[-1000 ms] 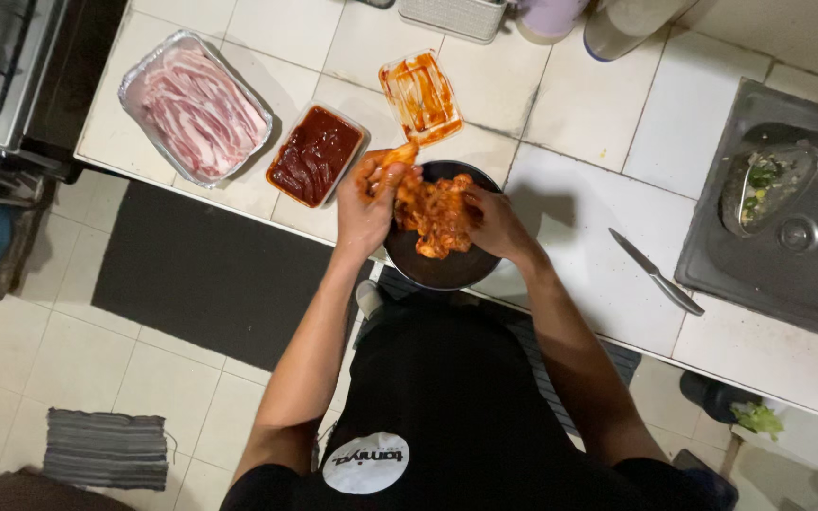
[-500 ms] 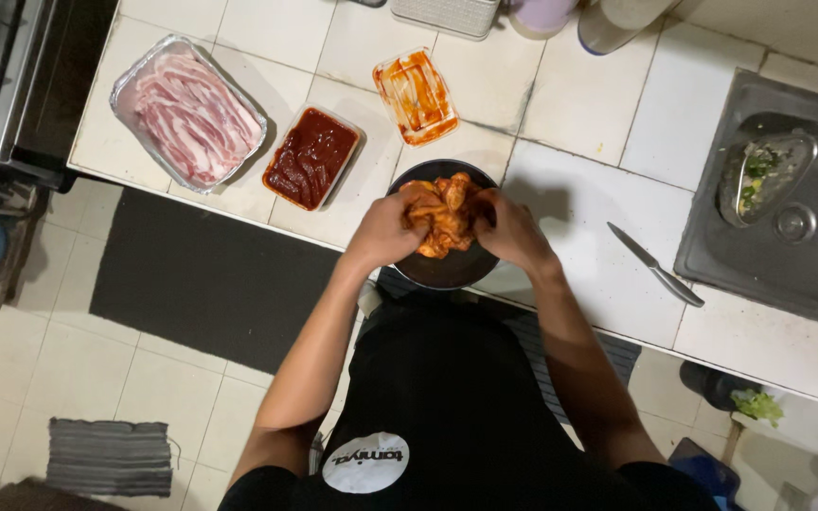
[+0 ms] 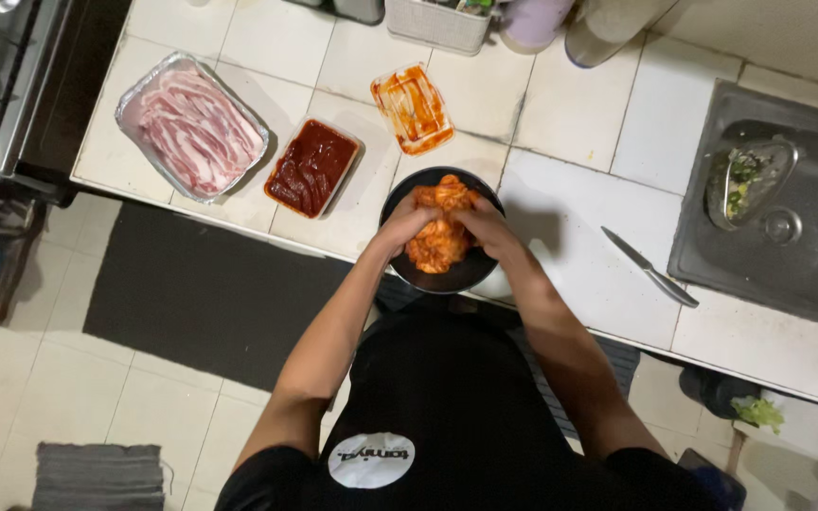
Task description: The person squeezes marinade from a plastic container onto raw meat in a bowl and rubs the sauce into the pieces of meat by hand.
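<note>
Kneading sauce-coated meat (image 3: 439,237) in the black bowl (image 3: 400,270) at the counter's near edge, the left hand (image 3: 407,227) and right hand (image 3: 485,227) press inward, fingers curled tight around the mass. Sauce tub (image 3: 312,167) lies at 10 o'clock, emptied tray (image 3: 413,108) at 12. Judged mid-mixing; turning the meat for even coating appears due

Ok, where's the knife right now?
In the head view, the knife lies on the white tiled counter, right of the black bowl, near the sink.
</note>
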